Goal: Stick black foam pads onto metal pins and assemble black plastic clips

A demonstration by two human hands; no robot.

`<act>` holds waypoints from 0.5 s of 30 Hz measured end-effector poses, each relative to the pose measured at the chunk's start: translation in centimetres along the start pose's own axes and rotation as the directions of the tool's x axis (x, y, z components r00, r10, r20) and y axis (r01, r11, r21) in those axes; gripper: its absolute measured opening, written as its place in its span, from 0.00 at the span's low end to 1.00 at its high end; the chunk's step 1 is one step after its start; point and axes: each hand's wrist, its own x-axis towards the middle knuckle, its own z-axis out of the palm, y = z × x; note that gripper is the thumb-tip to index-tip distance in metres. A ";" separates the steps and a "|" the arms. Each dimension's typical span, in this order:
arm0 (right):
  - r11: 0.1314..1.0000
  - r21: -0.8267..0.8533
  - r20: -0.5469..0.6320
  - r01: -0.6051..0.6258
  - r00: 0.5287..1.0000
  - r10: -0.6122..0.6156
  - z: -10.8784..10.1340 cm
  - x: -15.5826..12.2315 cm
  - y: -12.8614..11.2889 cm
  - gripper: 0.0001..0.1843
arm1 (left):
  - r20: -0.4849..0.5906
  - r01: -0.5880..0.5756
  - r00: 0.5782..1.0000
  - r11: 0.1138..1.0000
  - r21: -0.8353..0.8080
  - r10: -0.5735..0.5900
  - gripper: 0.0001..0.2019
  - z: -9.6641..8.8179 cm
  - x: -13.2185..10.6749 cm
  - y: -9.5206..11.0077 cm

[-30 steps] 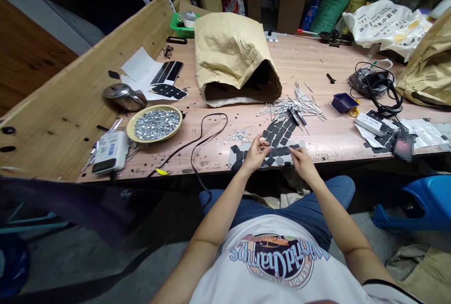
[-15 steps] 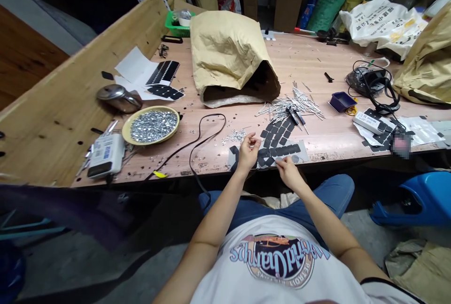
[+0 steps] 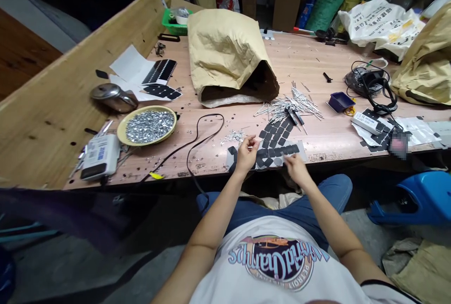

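Note:
Rows of black rounded-square pieces [image 3: 276, 133] lie on the table, and more sit on a grey sheet [image 3: 301, 146] at the front edge. My left hand [image 3: 247, 153] is over the left part of that sheet, fingers curled with the tips pressed together. Anything in that pinch is too small to make out. At the sheet's right part, my right hand [image 3: 297, 168] is closed, its fingertips slightly blurred near the black pieces. Small metal washers [image 3: 235, 136] are scattered left of my left hand. Behind the black pieces lies a pile of thin metal rods [image 3: 299, 102].
An open brown paper sack [image 3: 229, 50] stands at mid-table. To the left are a yellow bowl [image 3: 120, 131] of small metal parts, a white box [image 3: 101, 156] and a black cord [image 3: 199, 137]. A small dark blue tray [image 3: 341, 101] and cables [image 3: 382, 92] are on the right.
My right hand has moved a little to the right along the grey sheet. My left hand holds nearly the same place and pose. The whole view has shifted slightly.

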 end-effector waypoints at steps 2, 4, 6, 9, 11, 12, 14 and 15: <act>0.991 0.097 0.059 0.091 0.994 -0.097 0.2 -0.5 -0.9 0.15 | 0.045 0.046 0.998 0.999 -0.006 -0.046 0.10 0.6 -0.3 0.1; 0.976 0.155 0.017 0.150 0.988 -0.154 0.1 -0.9 -1.9 0.16 | 0.109 0.121 0.987 0.992 -0.036 -0.116 0.08 1.4 -0.8 0.2; 0.962 0.176 -0.041 0.208 0.978 -0.204 -0.2 -1.3 -2.7 0.17 | 0.163 0.213 0.967 0.973 -0.087 -0.197 0.09 2.2 -1.2 0.3; 0.939 0.199 -0.087 0.279 0.960 -0.267 -0.7 -1.8 -3.4 0.17 | 0.210 0.304 0.940 0.939 -0.158 -0.269 0.12 3.1 -1.7 0.5; 0.927 0.247 -0.098 0.281 0.959 -0.265 -0.8 -1.9 -3.6 0.16 | 0.234 0.318 0.934 0.928 -0.192 -0.271 0.13 3.4 -2.0 0.6; 0.921 0.289 -0.090 0.263 0.965 -0.247 -0.7 -2.0 -3.7 0.16 | 0.250 0.320 0.931 0.924 -0.211 -0.266 0.13 3.5 -2.1 0.7; 0.895 0.406 -0.043 0.187 0.982 -0.186 -0.4 -2.0 -3.8 0.17 | 0.281 0.329 0.925 0.908 -0.262 -0.254 0.13 3.5 -2.3 0.7; 0.872 0.470 -0.013 0.137 0.989 -0.148 -0.3 -2.1 -3.9 0.18 | 0.297 0.342 0.920 0.893 -0.292 -0.255 0.13 3.5 -2.4 0.7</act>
